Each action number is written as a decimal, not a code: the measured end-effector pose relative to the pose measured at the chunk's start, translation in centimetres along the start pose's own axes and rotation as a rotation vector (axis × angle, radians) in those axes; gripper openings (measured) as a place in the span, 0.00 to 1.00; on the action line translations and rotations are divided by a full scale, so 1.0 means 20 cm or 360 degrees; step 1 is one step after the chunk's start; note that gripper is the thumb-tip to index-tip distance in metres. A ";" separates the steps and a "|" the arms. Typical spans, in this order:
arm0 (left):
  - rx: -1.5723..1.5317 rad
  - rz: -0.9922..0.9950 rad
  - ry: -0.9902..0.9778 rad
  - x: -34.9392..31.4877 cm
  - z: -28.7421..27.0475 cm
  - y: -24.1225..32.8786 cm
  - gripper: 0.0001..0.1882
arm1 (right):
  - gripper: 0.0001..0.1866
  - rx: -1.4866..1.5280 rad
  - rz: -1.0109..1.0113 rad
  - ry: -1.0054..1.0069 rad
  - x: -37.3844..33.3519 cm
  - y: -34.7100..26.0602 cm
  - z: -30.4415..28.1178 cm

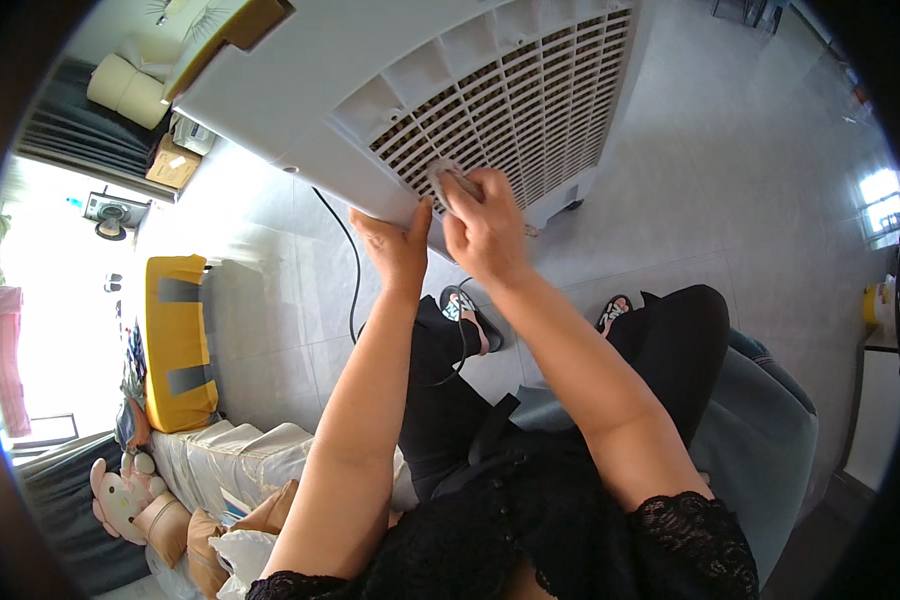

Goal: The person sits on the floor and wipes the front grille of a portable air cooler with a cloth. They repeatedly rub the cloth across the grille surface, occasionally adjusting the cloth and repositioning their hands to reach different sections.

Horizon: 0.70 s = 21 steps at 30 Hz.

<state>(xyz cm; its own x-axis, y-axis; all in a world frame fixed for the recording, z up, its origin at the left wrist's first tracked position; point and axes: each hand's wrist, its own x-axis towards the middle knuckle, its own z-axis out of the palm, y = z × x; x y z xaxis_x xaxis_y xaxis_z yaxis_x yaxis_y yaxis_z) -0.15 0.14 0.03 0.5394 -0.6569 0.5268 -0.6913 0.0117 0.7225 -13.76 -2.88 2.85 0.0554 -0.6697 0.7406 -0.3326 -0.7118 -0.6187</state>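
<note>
Ideally, pressure is light and follows the bars of the grille point(530, 115), lest the cloth point(448, 176) snag. The right hand point(482, 222) pinches that cloth against the grille's near edge; beside that edge, the left hand point(395, 243), thumb and fingers spread, seemingly steadies the white casing point(300, 110).

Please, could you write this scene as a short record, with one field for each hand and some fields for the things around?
left hand: at the lower edge of the white machine
right hand: holding a greyish cloth against the grille
grille: white bars, dark gaps
floor: grey tiles
cable: black, left of the person's legs
lower left: plush toy
</note>
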 end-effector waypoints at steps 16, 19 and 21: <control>0.0255 0.0189 -0.0097 0.01 -0.04 -0.02 0.43 | 0.18 0.0204 0.0307 -0.0153 -0.13 0.03 0.07; 0.0177 0.0102 -0.0126 0.01 -0.03 -0.03 0.43 | 0.17 0.0280 0.0328 -0.0049 -0.13 0.01 0.10; 0.0149 0.0072 -0.0157 0.01 -0.05 -0.05 0.44 | 0.16 0.0370 0.0356 -0.0119 -0.17 -0.02 0.12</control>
<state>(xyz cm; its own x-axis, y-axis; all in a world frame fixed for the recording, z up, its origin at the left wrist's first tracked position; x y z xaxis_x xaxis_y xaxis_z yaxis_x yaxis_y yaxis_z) 1.13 0.63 -0.13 0.4600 -0.7283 0.5078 -0.7581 -0.0244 0.6517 -11.50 -0.98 -0.06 0.0771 -0.8224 0.5637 -0.1213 -0.5689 -0.8134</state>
